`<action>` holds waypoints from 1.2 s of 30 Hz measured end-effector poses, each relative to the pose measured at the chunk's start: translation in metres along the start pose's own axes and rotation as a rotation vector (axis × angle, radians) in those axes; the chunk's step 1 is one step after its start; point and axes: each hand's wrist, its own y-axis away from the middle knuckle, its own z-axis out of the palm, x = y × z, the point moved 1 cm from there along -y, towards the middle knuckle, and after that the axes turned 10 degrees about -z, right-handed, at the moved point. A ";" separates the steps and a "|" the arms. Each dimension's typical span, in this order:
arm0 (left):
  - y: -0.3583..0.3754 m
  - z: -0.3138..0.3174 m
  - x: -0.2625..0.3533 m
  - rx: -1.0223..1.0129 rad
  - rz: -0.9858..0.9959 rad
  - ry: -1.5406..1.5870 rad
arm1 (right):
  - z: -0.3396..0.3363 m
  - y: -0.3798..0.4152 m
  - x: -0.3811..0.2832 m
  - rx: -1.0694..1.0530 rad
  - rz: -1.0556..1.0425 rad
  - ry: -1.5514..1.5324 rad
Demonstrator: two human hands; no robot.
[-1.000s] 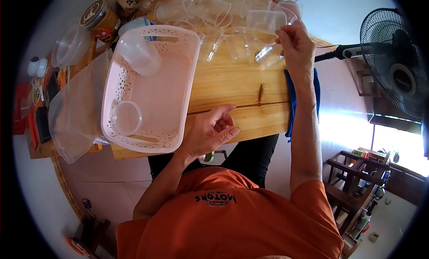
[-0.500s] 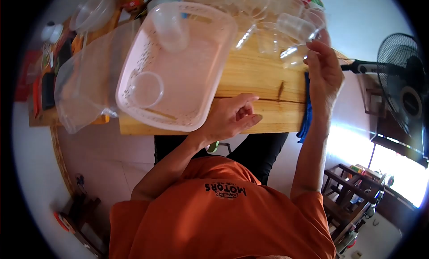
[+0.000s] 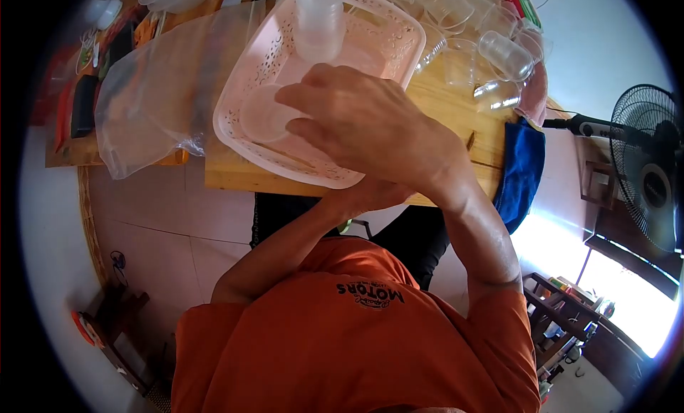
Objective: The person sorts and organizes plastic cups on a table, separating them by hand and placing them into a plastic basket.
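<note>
My right hand [image 3: 356, 121] reaches across over the pink plastic basket [image 3: 231, 128]. Its thumb and fingers are apart, at the right edge of a clear plastic cup [image 3: 260, 115] lying low in the basket; no firm grip on it shows. Another clear cup or cup stack [image 3: 318, 28] stands at the basket's far side, beyond my fingers. My left hand [image 3: 374, 194] is below my right wrist, by the basket's near corner and the table edge. Its fingers are mostly hidden.
Several clear plastic cups [image 3: 504, 55] crowd the back right of the wooden table [image 3: 456, 139]. A clear plastic bag [image 3: 153, 92] lies left of the basket. A blue cloth [image 3: 520, 167] hangs over the right edge, near a black fan [image 3: 645, 164].
My right hand has moved left from beside the loose cups to over the basket. My left hand is now mostly covered by it. The view has shifted slightly.
</note>
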 end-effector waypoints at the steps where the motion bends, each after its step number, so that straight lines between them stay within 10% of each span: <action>1: 0.002 0.003 -0.002 0.000 0.045 -0.109 | 0.005 -0.005 0.000 -0.101 0.016 0.011; 6: 0.013 0.021 -0.021 0.045 0.345 -1.184 | 0.018 -0.006 0.004 -0.107 0.015 0.040; 12: -0.002 0.002 0.022 0.181 -0.175 0.453 | -0.019 0.030 0.008 0.223 0.057 -0.116; 22: -0.013 -0.031 0.029 -0.172 -0.316 0.495 | -0.053 0.181 0.019 1.003 0.524 -0.437; 36: -0.013 -0.029 0.036 -0.123 -0.335 0.664 | 0.000 0.226 0.045 0.795 0.776 -0.465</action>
